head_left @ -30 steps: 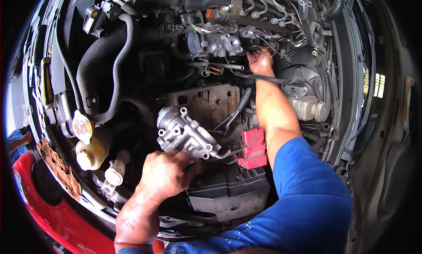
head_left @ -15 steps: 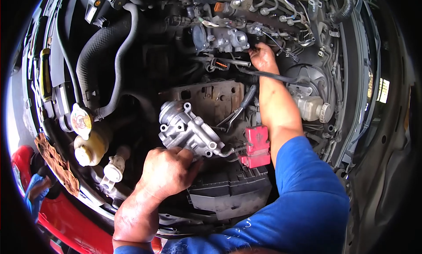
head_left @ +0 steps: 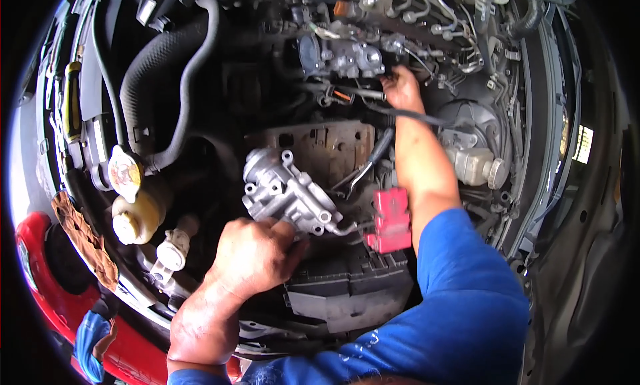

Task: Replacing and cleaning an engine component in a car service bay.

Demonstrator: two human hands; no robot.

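Note:
My left hand (head_left: 257, 255) is closed around the lower end of a silver cast-metal valve housing (head_left: 287, 192), holding it tilted above the black battery (head_left: 350, 295). The housing has a round canister at its upper end and several bolt lugs. Deep in the engine bay, my right hand (head_left: 404, 90) has its fingers curled beside a mounted metal housing (head_left: 343, 57). What those fingertips grip is hidden. A thin metal pipe (head_left: 365, 92) ends close to them.
A red terminal cover (head_left: 390, 225) stands beside my right forearm. A dark-handled tool (head_left: 379, 148) leans behind the housing. Hoses (head_left: 189, 85), a radiator cap (head_left: 125, 172) and a yellowed reservoir (head_left: 137, 220) line the left. A brake-fluid reservoir (head_left: 477, 166) sits right. Another person's blue sleeve (head_left: 92, 338) shows lower left.
The view has shifted slightly. At the lower left, the other person's arm has moved downward and to the right. Both my hands keep nearly the same places, the left still holding the valve housing.

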